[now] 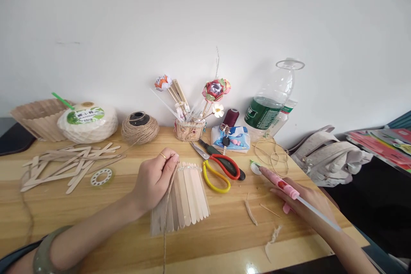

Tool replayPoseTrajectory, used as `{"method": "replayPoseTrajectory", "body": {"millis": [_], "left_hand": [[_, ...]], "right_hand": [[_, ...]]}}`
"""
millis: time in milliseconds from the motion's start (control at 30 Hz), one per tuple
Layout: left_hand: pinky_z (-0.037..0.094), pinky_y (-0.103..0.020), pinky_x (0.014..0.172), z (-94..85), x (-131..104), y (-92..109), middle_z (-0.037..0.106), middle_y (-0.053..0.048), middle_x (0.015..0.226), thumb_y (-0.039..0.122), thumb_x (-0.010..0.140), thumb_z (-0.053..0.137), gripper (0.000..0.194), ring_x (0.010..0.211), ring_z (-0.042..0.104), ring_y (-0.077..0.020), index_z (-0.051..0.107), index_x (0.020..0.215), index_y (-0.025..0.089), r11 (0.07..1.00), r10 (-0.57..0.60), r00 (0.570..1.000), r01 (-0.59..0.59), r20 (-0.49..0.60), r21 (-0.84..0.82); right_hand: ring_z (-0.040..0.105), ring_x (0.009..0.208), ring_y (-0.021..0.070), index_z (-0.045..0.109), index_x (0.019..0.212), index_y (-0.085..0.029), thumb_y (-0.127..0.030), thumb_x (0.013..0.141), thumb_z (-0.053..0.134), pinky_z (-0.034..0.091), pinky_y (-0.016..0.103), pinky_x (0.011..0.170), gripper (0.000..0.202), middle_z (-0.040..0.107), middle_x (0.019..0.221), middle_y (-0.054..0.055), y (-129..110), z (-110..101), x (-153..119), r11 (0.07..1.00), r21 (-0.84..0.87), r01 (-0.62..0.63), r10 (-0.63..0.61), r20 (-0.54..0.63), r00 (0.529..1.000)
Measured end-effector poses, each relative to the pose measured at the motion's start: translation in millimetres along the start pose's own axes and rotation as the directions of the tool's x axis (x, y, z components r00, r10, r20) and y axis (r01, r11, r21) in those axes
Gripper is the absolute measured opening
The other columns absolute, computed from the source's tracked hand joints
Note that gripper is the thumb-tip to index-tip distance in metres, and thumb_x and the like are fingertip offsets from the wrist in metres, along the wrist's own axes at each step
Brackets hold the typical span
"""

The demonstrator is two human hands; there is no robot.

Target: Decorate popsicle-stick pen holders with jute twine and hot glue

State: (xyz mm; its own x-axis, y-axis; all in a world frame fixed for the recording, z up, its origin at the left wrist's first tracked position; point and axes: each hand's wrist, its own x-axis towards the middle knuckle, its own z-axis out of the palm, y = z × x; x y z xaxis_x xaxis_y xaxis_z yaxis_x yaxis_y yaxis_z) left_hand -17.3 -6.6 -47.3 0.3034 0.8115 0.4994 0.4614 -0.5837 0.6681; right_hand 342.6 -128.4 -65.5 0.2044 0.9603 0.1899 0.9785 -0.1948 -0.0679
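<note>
My left hand [156, 175] is closed in a pinch on a strand of twine [165, 239], at the upper left corner of a panel of craft sticks [188, 197]. The twine hangs down across the panel toward the table's front edge. Clear glue shows along the panel's top. On the right, my right hand [303, 201] is around a pink hot glue gun [279, 183], its grip partly hidden. A translucent glue stick [317, 213] sticks out of the gun's back, and the nozzle is over a small white disc [255, 168].
Scissors [221, 170] lie beside the panel. Loose craft sticks [77, 160], a tape roll [101, 177] and a twine spool [140, 127] are on the left. Behind stand a decorated flower holder [190, 131], a tissue pack [237, 138] and a large bottle [265, 111]. Scraps [251, 212] lie in front.
</note>
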Motion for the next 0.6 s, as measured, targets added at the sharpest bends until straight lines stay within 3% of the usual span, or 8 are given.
{"method": "replayPoseTrajectory", "body": {"millis": [67,200,333,467,600], "left_hand": [[0.036,-0.023,0.051,-0.4,0.2,0.8,0.048,0.005,0.052,0.027,0.091,0.035,0.024,0.048,0.048,-0.0119,0.048,0.072,0.020,1.000,0.003,1.000,-0.002,0.002,-0.003],[0.036,-0.023,0.052,-1.0,0.9,1.8,0.050,0.005,0.052,0.027,0.090,0.036,0.023,0.048,0.049,-0.0120,0.049,0.072,0.020,1.000,0.012,1.000,-0.012,-0.005,-0.002],[0.036,-0.022,0.051,-1.2,1.1,2.4,0.050,0.005,0.052,0.027,0.090,0.036,0.023,0.048,0.049,-0.0119,0.050,0.073,0.020,1.000,0.025,1.000,-0.025,-0.012,-0.003],[0.036,-0.022,0.051,-2.2,-0.1,3.5,0.050,0.005,0.051,0.027,0.090,0.037,0.023,0.047,0.049,-0.0118,0.050,0.072,0.020,1.000,0.028,1.000,-0.028,-0.011,-0.005],[0.036,-0.022,0.051,-2.8,-0.5,4.8,0.051,0.005,0.052,0.026,0.090,0.037,0.023,0.048,0.049,-0.0116,0.050,0.072,0.019,0.999,0.034,0.999,-0.034,-0.017,-0.015]], "right_hand": [[0.067,0.060,0.0226,0.063,0.082,-0.026,-0.046,0.083,0.052,0.047,0.027,0.046,0.023,0.069,0.061,0.001,3.4,-1.0,1.3,0.999,0.005,0.035,-0.035,0.053,0.998],[0.067,0.087,0.0273,0.062,0.101,-0.021,-0.048,0.080,0.054,0.054,0.034,0.068,0.035,0.071,0.099,0.010,12.4,1.0,-2.0,0.994,0.026,0.103,-0.105,0.107,0.989],[0.066,0.094,0.0263,0.059,0.112,-0.018,-0.051,0.084,0.048,0.053,0.034,0.078,0.044,0.069,0.106,0.012,16.9,-1.5,-8.6,0.991,0.023,0.135,-0.137,0.148,0.979],[0.064,0.098,0.0304,0.059,0.114,-0.016,-0.044,0.086,0.043,0.050,0.044,0.083,0.042,0.066,0.113,0.014,18.5,-3.9,-13.7,0.989,-0.036,0.143,-0.136,0.153,0.979],[0.063,0.099,0.0332,0.059,0.114,-0.016,-0.038,0.081,0.046,0.051,0.048,0.080,0.042,0.066,0.114,0.014,25.9,-5.2,-16.7,0.982,-0.106,0.158,-0.141,0.152,0.978]]}}
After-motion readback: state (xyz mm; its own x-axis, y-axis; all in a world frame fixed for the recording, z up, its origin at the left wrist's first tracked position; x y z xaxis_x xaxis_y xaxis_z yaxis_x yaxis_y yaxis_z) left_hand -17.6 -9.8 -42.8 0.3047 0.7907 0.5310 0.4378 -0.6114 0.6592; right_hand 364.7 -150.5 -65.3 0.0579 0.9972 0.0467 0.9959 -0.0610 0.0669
